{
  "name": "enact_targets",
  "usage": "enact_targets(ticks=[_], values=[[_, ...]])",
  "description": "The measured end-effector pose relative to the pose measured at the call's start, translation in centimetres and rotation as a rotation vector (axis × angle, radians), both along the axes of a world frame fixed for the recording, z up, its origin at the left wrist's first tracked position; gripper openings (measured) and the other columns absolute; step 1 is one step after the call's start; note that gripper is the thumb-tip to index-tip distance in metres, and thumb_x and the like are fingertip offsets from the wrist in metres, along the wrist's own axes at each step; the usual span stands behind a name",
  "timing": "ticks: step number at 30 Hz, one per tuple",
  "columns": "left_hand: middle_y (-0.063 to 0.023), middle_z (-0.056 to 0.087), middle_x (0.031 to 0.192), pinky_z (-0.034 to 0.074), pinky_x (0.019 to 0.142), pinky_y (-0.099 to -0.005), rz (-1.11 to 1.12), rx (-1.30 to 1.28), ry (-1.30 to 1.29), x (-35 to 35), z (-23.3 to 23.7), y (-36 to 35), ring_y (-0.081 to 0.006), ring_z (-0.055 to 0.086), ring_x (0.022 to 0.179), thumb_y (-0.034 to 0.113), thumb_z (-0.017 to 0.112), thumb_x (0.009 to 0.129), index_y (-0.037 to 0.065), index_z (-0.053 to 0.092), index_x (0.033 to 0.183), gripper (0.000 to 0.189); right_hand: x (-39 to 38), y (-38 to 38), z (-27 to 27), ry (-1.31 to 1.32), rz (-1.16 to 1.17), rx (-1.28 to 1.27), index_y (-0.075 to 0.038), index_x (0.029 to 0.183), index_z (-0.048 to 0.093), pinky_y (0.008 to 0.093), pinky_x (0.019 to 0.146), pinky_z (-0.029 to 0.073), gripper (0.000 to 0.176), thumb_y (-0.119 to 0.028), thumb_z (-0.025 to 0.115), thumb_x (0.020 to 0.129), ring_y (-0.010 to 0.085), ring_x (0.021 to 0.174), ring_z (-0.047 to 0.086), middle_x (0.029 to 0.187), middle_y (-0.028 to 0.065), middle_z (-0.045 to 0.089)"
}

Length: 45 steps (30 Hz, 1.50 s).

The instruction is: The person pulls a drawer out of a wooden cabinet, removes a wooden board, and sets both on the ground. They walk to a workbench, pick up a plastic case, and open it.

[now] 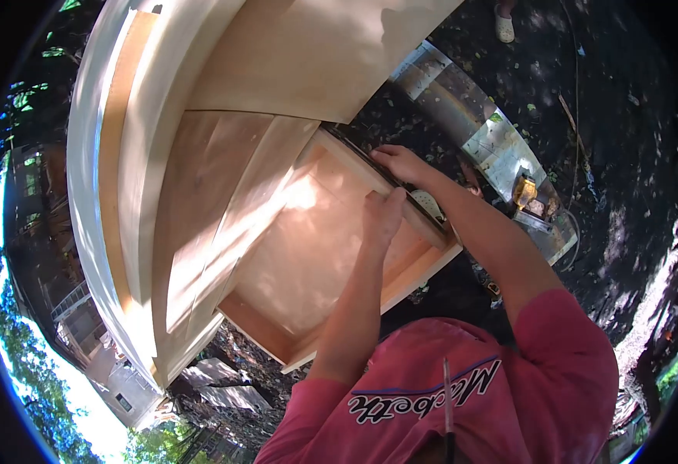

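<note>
A pale plywood drawer (316, 263) is pulled out of a large light wooden cabinet (200, 155). My left hand (381, 218) grips the top edge of the drawer's right side board, fingers curled over it. My right hand (401, 164) lies further along the same board, fingers pressed on a dark metal slide rail (370, 164) that runs along its outer face. A small pale round object (429, 206) sits between my two hands by the rail; what it is cannot be told. Both my arms come from pink sleeves.
Dark ground with leaves lies to the right. On it are a long shiny metal sheet (470, 116) and a yellow power tool (525, 190). Another person's foot in a white sandal (504, 26) stands at the top. A thin pencil-like stick (447, 402) hangs over my shirt.
</note>
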<state>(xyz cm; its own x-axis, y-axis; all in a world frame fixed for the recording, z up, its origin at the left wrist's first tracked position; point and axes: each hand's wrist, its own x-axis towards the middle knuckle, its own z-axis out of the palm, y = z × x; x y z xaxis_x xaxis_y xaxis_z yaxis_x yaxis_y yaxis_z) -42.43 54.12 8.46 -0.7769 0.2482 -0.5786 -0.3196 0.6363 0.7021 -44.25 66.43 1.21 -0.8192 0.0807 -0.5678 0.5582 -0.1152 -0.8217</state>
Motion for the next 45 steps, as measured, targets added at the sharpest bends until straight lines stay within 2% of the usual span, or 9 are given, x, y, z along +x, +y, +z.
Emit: enact_targets(ticks=[7,10,17,23,25,30,36,39,45], values=[[-0.0159,0.064,0.08,0.048,0.07,-0.0304,-0.055,0.002,-0.241,-0.7,0.5,-0.9,-0.0182,0.062,0.076,0.027,0.06,0.082,-0.006,0.06,0.086,0.034,2.3,-0.9,0.5,0.018,0.047,0.018,0.001,0.122,0.053,0.0339,0.094,0.04,0.05,-0.039,0.043,0.095,0.0243,0.109,0.053,0.118,0.0163,0.057],[-0.013,0.063,0.073,0.047,0.065,-0.0301,-0.142,0.13,-0.12,0.4,-0.4,-5.8,-0.0166,0.061,0.07,0.026,0.058,0.086,-0.005,0.06,0.081,0.032,2.8,-0.6,1.7,-0.191,0.011,-0.4,0.003,0.126,0.049,0.0337,0.1,0.035,0.054,-0.041,0.039,0.096,0.025,0.118,0.048,0.128,0.0169,0.051],[-0.0091,0.061,0.066,0.045,0.06,-0.0305,0.252,-0.265,0.28,6.2,-2.1,-27.5,-0.0141,0.056,0.062,0.018,0.059,0.084,-0.004,0.06,0.074,0.024,5.1,-0.7,-1.8,0.015,0.074,-0.193,0.001,0.13,0.045,0.0329,0.104,0.031,0.055,-0.042,0.039,0.096,0.0238,0.122,0.044,0.132,0.0161,0.048],[-0.0195,0.061,0.083,0.046,0.072,-0.0427,0.525,-0.893,0.559,11.0,4.1,-40.8,-0.0327,0.06,0.079,0.013,0.055,0.078,-0.004,0.063,0.084,0.02,4.0,-0.4,4.5,-0.264,0.054,-0.32,-0.003,0.131,0.047,0.0335,0.104,0.029,0.059,-0.048,0.039,0.094,0.0217,0.125,0.04,0.133,0.0126,0.048],[-0.0209,0.06,0.089,0.045,0.077,-0.0444,0.818,-0.921,0.674,11.6,5.5,-44.2,-0.0338,0.059,0.084,0.017,0.052,0.081,-0.008,0.061,0.086,0.027,3.7,-1.1,-1.1,-0.226,0.018,-0.332,-0.002,0.129,0.05,0.0314,0.099,0.035,0.054,-0.043,0.041,0.095,0.0196,0.116,0.048,0.126,0.0123,0.054],[-0.0218,0.06,0.1,0.047,0.073,-0.044,1.128,-0.58,0.172,10.6,5.1,-52.3,-0.0339,0.06,0.081,0.023,0.052,0.083,-0.004,0.061,0.096,0.032,5.2,-2.3,3.0,-0.273,-0.07,-0.213,-0.002,0.115,0.057,0.0317,0.071,0.05,0.053,-0.048,0.041,0.094,0.0186,0.08,0.062,0.094,0.0078,0.063],[-0.0178,0.064,0.099,0.048,0.076,-0.0369,0.513,-0.488,0.225,7.5,6.3,-53.9,-0.0279,0.062,0.095,0.033,0.05,0.086,0.0,0.061,0.107,0.04,8.5,-4.9,8.1,-0.17,-0.107,-0.189,-0.006,0.119,0.051,0.0354,0.063,0.051,0.038,-0.035,0.044,0.096,0.021,0.073,0.061,0.086,0.0078,0.06],[-0.0158,0.064,0.103,0.047,0.077,-0.0361,1.14,0.172,-0.05,5.7,1.5,-57.4,-0.0257,0.061,0.095,0.035,0.054,0.084,-0.001,0.06,0.11,0.044,9.6,-3.7,5.3,-0.146,0.0,0.174,-0.005,0.121,0.05,0.0371,0.065,0.051,0.035,-0.019,0.053,0.089,0.0227,0.078,0.06,0.093,0.0095,0.059],[-0.0178,0.065,0.091,0.05,0.073,-0.0353,0.985,-0.105,0.009,3.2,5.5,-55.5,-0.0239,0.064,0.087,0.036,0.066,0.074,-0.01,0.056,0.111,0.059,9.1,-0.6,0.1,-0.196,0.03,0.491,-0.008,0.124,0.047,0.0364,0.069,0.052,0.036,-0.018,0.05,0.089,0.0232,0.088,0.063,0.106,0.0089,0.061]])
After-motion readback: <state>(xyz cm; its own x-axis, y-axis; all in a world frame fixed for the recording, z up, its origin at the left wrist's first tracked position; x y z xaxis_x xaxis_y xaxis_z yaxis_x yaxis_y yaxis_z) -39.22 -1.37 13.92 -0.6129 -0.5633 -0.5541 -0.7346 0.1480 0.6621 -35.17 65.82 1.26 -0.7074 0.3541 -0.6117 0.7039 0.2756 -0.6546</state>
